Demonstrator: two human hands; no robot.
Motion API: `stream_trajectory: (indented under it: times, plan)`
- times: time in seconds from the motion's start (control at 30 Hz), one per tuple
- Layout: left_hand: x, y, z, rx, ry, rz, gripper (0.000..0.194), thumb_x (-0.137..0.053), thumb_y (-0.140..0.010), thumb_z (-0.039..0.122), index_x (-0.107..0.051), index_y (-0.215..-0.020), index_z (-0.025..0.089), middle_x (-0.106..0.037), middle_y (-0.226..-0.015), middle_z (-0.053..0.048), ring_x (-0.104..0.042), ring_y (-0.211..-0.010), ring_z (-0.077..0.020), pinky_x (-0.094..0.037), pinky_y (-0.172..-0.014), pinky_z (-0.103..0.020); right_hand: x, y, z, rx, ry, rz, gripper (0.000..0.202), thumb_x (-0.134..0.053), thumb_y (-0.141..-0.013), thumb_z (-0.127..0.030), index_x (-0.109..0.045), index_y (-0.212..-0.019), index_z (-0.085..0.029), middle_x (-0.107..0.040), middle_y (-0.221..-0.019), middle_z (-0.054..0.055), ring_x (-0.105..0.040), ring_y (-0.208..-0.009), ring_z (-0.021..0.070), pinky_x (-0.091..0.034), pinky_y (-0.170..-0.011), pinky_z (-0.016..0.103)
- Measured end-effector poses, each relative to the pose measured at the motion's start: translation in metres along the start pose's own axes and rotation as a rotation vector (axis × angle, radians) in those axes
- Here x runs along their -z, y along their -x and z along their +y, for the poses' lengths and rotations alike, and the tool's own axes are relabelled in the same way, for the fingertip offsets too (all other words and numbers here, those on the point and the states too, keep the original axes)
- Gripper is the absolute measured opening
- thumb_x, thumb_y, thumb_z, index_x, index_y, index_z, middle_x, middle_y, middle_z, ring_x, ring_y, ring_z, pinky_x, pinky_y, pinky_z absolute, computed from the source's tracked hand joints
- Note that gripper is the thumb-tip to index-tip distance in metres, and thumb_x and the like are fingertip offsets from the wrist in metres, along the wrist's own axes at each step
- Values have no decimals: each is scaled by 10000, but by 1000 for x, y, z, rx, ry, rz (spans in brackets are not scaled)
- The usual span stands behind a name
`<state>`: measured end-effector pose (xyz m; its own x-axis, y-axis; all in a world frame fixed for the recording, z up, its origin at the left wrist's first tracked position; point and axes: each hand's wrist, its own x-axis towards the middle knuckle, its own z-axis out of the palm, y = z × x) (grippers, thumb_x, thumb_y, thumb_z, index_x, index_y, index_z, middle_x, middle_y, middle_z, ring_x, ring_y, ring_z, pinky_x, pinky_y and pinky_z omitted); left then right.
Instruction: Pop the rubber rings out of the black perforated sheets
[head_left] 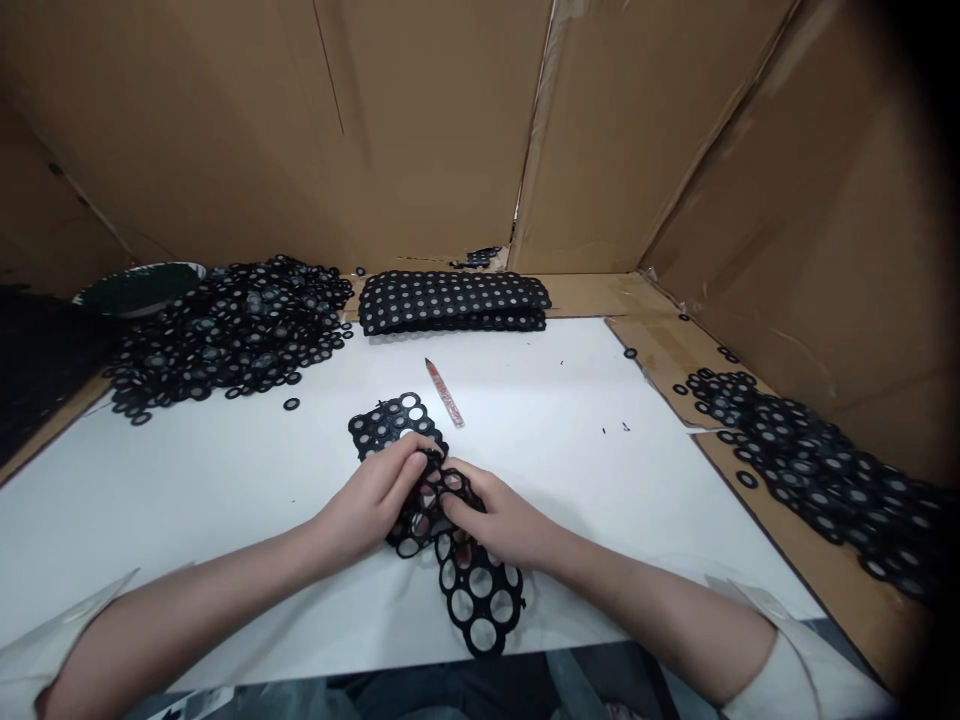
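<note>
Low in the middle of the white work surface, a black sheet of joined rings [481, 582] hangs down toward the front edge, its upper part gathered between my hands. My left hand [394, 480] is closed on its left side, thumb and fingers pinching it. From the right, my right hand [499, 515] grips the same sheet, thumb on top and fingers partly behind it. Beyond my left hand lies a flat part of black ring sheet [382, 420]; whether it joins the held part is hidden. A pointed stick with a reddish patterned body [445, 392] lies just behind.
A heap of loose black rings [232, 330] covers the back left, beside a round dish [142, 288]. At the back lies a folded black perforated sheet [454, 300]. More loose rings [817, 465] spread along the right cardboard edge. Cardboard walls [435, 130] enclose the table.
</note>
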<state>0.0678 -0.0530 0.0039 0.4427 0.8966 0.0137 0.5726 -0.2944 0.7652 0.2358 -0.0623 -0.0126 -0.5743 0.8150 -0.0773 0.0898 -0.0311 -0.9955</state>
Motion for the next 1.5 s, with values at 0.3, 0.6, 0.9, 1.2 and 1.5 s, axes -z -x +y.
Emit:
stream_trajectory:
  times: [0.3,0.6,0.9,1.2,1.5]
  plan:
    - [-11,7,-9,-59,-237,16,254,-265,-867,282,-440,-1034,201,-554,-915,-51,-549,-768,-163,-449,-665,-293,22,-1,-7,-136,-152,-306,339,-519,-752,-451,-572,-850,-131,-574,-816,44,-549,-789,144,-420,-765,299]
    - [14,-5,-9,148,-165,357,306,-238,-875,365,-481,-963,200,-554,-709,-11,-542,-676,-167,-434,-612,-291,8,1,9,-244,-162,-230,133,-367,-824,-286,-442,-894,-200,-582,-727,13,-596,-552,140,-455,-510,265]
    - [1,-2,-4,21,-223,164,265,-264,-874,322,-453,-1011,197,-565,-942,-46,-538,-856,-185,-426,-746,-332,21,-1,-4,-100,29,-228,210,-606,-683,-265,-486,-831,-177,-538,-818,11,-522,-681,106,-458,-575,232]
    - [-13,2,-5,6,-237,-29,308,-236,-877,337,-454,-1043,195,-538,-963,-74,-532,-843,-192,-437,-731,-355,4,-9,13,-173,-51,-80,118,-399,-817,-272,-465,-793,-178,-514,-695,-1,-497,-505,76,-400,-373,170]
    - [22,-13,-6,154,-227,401,338,-215,-879,359,-501,-912,183,-591,-811,-37,-550,-760,-177,-428,-697,-316,4,-6,15,-235,-74,-21,65,-402,-808,-242,-433,-784,-190,-515,-650,-16,-532,-498,86,-443,-386,186]
